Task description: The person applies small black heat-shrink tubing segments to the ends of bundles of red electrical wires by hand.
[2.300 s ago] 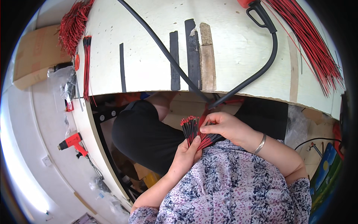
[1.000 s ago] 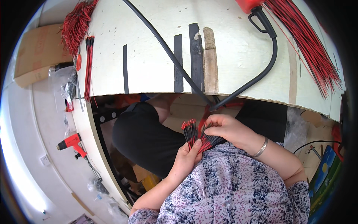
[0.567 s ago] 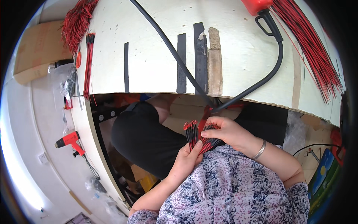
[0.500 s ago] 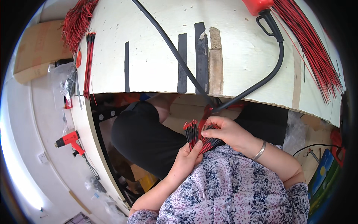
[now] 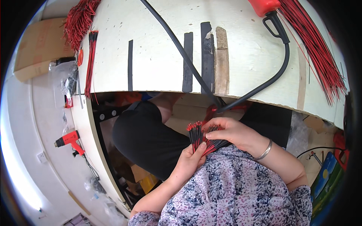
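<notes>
Over my lap, my left hand [image 5: 191, 157] is closed around a fanned bundle of red-and-black wires [image 5: 195, 135], its thumb pressed across them. Their tips are red, with black lengths below. My right hand [image 5: 230, 132] has its fingers bent at the tips on the right part of the same bundle. Thumb and forefinger come together there, and the wire ends between them are partly hidden. A metal bangle circles my right wrist.
The white bench [image 5: 162, 64] bears dark tape strips and a black cable [image 5: 177, 49]. A red tool with a black handle [image 5: 276, 28] lies beside a long bundle of wires [image 5: 309, 49] at right. More wires [image 5: 90, 64] lie at left, near a heat gun [image 5: 70, 142].
The view has shifted slightly. Both hands stay on the bundle, with only small movement of the right fingers.
</notes>
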`<state>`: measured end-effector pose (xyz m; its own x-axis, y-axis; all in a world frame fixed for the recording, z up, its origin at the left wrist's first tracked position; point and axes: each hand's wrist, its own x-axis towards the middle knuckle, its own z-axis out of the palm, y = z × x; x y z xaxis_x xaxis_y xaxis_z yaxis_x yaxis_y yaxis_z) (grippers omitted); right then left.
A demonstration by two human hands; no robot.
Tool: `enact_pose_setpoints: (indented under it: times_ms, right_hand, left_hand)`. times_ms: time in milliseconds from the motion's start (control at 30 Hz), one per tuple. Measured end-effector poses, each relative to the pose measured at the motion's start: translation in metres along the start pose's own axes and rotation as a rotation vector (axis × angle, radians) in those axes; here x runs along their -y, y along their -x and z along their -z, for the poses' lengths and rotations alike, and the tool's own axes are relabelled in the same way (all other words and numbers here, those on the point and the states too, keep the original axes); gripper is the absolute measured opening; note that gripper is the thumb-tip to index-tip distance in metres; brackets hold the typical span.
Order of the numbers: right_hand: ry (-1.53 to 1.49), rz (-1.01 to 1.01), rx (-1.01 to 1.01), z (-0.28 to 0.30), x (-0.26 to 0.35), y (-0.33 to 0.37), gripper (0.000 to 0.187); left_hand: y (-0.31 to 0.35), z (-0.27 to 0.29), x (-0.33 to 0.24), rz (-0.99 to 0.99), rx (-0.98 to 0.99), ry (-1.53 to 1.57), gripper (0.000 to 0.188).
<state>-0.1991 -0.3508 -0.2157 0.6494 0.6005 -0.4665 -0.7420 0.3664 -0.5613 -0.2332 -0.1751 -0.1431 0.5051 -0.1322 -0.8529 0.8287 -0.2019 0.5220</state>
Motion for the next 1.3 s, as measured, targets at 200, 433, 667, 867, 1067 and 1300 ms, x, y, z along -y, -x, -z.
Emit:
enact_pose_setpoints:
  times_ms: [200,433,667,867,1067,1300]
  right_hand:
    - [0.007,-0.051,0.096,0.006,0.004,-0.004,0.019]
    - [0.183,0.001,0.075,0.007,-0.002,-0.007,0.012]
    - [0.089,0.017,-0.008,0.001,-0.007,0.0,0.009]
    - [0.031,0.113,-0.085,-0.009,-0.009,0.005,0.013]
    - [0.016,0.139,-0.134,-0.01,-0.014,0.008,0.012]
    - [0.001,0.072,-0.109,-0.007,-0.007,0.012,0.01]
  left_hand:
    - [0.0,-0.003,-0.005,0.035,0.001,-0.033,0.027]
    - [0.001,-0.005,-0.009,0.078,0.021,-0.023,0.027]
    - [0.005,-0.007,-0.007,0.032,-0.009,0.005,0.028]
    - [0.007,-0.006,-0.006,0.002,-0.033,-0.001,0.027]
    - [0.007,-0.01,-0.008,-0.02,-0.048,-0.021,0.031]
    - [0.008,-0.01,-0.011,0.005,-0.032,0.015,0.03]
